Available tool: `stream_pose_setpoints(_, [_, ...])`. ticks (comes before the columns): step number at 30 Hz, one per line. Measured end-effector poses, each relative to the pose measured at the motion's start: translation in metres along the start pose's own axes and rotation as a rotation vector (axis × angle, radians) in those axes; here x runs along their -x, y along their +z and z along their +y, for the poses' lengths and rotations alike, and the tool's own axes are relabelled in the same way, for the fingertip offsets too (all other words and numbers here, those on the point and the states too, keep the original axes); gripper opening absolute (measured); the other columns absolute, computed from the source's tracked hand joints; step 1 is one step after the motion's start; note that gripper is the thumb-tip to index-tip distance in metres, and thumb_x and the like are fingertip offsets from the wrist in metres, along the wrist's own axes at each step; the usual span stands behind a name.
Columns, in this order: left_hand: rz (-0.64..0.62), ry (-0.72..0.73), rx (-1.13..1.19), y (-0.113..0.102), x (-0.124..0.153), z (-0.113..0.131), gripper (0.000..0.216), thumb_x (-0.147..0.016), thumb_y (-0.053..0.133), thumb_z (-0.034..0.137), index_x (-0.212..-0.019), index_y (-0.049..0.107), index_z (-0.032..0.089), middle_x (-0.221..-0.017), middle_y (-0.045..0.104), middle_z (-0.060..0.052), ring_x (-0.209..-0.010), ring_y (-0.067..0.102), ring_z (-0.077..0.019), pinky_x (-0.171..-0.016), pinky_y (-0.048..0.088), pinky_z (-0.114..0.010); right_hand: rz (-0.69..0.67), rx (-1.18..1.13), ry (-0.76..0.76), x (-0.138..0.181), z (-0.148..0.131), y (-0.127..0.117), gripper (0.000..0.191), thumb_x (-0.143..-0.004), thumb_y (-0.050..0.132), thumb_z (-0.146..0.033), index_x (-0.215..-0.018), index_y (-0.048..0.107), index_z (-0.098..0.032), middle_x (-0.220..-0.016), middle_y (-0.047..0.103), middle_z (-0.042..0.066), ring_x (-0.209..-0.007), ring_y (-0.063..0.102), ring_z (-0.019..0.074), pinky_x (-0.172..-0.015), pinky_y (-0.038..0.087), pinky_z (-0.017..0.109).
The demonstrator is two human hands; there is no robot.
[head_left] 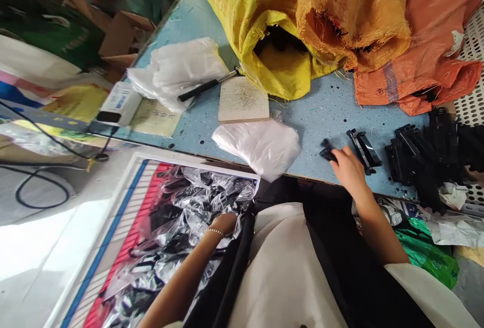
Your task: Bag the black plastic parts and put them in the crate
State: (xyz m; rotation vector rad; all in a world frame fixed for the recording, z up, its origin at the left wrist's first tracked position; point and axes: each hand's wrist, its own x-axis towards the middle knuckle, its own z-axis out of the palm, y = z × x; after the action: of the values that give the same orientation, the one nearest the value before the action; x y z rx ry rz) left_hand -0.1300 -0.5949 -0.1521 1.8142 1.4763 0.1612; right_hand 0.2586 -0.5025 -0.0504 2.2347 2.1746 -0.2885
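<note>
Broadly, the view looks down on a pale blue speckled surface (325, 111), with a yellow sack (245, 20) lying open-mouthed at its far edge and an orange sack (434, 25) crumpled beside it. Below the near edge, on my left, is a heap of clear bags (177, 207) with black pieces inside. A pile of black plastic parts (427, 161) sits at the right of the surface. Two stacks of white plastic bags lie there as well, one at the near edge (260, 146) and one further back (185, 68), with a flat board (243, 100) between them.

My right hand (350, 169) reaches forward over the near edge. Its fingertips rest on a small black part (327, 152), which lies on the surface just left of a long black clip (363, 150) and well apart from the pile. Seen from the back of the hand, the grip curls over the part, and I cannot tell whether it has closed. My left hand (224, 223) is low among the clear bags, its grip hidden in the plastic, so its state cannot be told either.

As I judge it, the step in hand is taking up one loose part. The next move calls for a firm pinch on the small piece without knocking the clip.
</note>
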Motion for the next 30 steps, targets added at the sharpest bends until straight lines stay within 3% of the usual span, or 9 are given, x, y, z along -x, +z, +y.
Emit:
stream_pose_setpoints(3, [0.000,-0.025,-0.077,-0.005,-0.018,0.027,0.028,-0.086,0.054,0.030,-0.059,0.056,0.020,-0.046,0.050,-0.001,-0.044,0.054,-0.0187,-0.053,0.048,-0.032,-0.023,-0.042,-0.152,0.014,-0.014,0.005,0.039,-0.095,0.045,-0.012,-0.122,0.068,-0.027,-0.108,0.059,0.009,-0.087,0.063,0.0217,-0.068,0.047,0.030])
stream_pose_setpoints(7, [0.183,0.159,-0.114,-0.025,-0.063,0.088,0.023,-0.097,0.052,0.033,-0.110,0.064,0.019,-0.104,0.070,-0.011,-0.090,0.068,-0.0229,-0.084,0.054,-0.036,-0.005,-0.125,-0.166,0.019,-0.013,0.007,0.043,-0.093,0.042,-0.009,-0.120,0.069,-0.029,-0.122,0.054,0.008,-0.092,0.064,0.0194,-0.070,0.050,0.029])
stream_pose_setpoints(10, [0.367,0.279,-0.327,-0.036,-0.102,0.120,0.018,-0.095,0.058,0.029,-0.101,0.066,0.014,-0.113,0.066,-0.019,-0.102,0.063,-0.0307,-0.090,0.053,-0.045,0.008,-0.160,-0.154,0.018,-0.008,0.006,0.032,-0.095,0.044,-0.016,-0.115,0.067,-0.026,-0.126,0.055,0.009,-0.099,0.065,0.0220,-0.075,0.053,0.032])
stream_pose_setpoints(12, [0.338,0.280,-0.370,-0.042,-0.120,0.127,0.016,-0.095,0.056,0.023,-0.088,0.067,0.014,-0.103,0.067,-0.018,-0.097,0.064,-0.0312,-0.086,0.054,-0.046,0.035,-0.185,-0.117,0.019,-0.004,0.008,0.025,-0.096,0.048,-0.023,-0.115,0.063,-0.022,-0.127,0.057,0.012,-0.103,0.064,0.0257,-0.078,0.054,0.036])
stream_pose_setpoints(18, [0.283,0.267,0.151,-0.060,-0.131,0.113,0.011,-0.090,0.057,0.019,-0.084,0.065,0.017,-0.092,0.070,-0.007,-0.089,0.066,-0.0198,-0.083,0.054,-0.033,0.112,-0.466,0.090,0.021,0.011,0.019,0.025,-0.088,0.059,-0.034,-0.106,0.062,-0.017,-0.107,0.067,0.015,-0.101,0.063,0.0296,-0.088,0.052,0.043])
stream_pose_setpoints(21, [0.283,0.164,0.318,-0.059,-0.127,0.113,0.009,-0.086,0.061,0.021,-0.093,0.064,0.017,-0.082,0.070,-0.002,-0.075,0.066,-0.0162,-0.072,0.054,-0.028,-0.086,-1.047,0.207,0.030,0.005,0.021,0.029,-0.086,0.063,-0.049,-0.094,0.063,-0.021,-0.081,0.064,0.003,-0.071,0.060,0.0184,-0.064,0.050,0.030])
stream_pose_setpoints(24, [0.294,0.199,0.294,-0.054,-0.129,0.114,0.012,-0.088,0.053,0.014,-0.091,0.064,0.017,-0.082,0.071,-0.002,-0.076,0.067,-0.0154,-0.075,0.055,-0.029,-0.450,-1.579,0.308,0.045,-0.016,0.030,0.033,-0.076,0.073,-0.052,-0.086,0.063,-0.022,-0.065,0.055,-0.004,-0.052,0.047,0.0115,-0.048,0.040,0.023])
stream_pose_setpoints(27, [0.361,0.348,0.139,-0.052,-0.133,0.112,0.029,-0.088,0.043,0.005,-0.095,0.069,0.016,-0.097,0.073,-0.008,-0.093,0.069,-0.0176,-0.088,0.057,-0.033,-0.690,-1.793,0.384,0.055,-0.040,0.050,0.028,-0.067,0.081,-0.038,-0.076,0.060,-0.022,-0.063,0.054,-0.004,-0.051,0.045,0.0100,-0.044,0.036,0.021])
stream_pose_setpoints(30, [0.449,0.494,-0.026,-0.051,-0.126,0.110,0.039,-0.093,0.041,0.005,-0.120,0.066,0.014,-0.124,0.067,-0.014,-0.114,0.066,-0.0215,-0.100,0.056,-0.038,-0.819,-1.959,0.427,0.053,-0.054,0.068,0.022,-0.073,0.075,-0.036,-0.076,0.058,-0.021,-0.065,0.057,-0.003,-0.049,0.039,0.0080,-0.040,0.027,0.017])
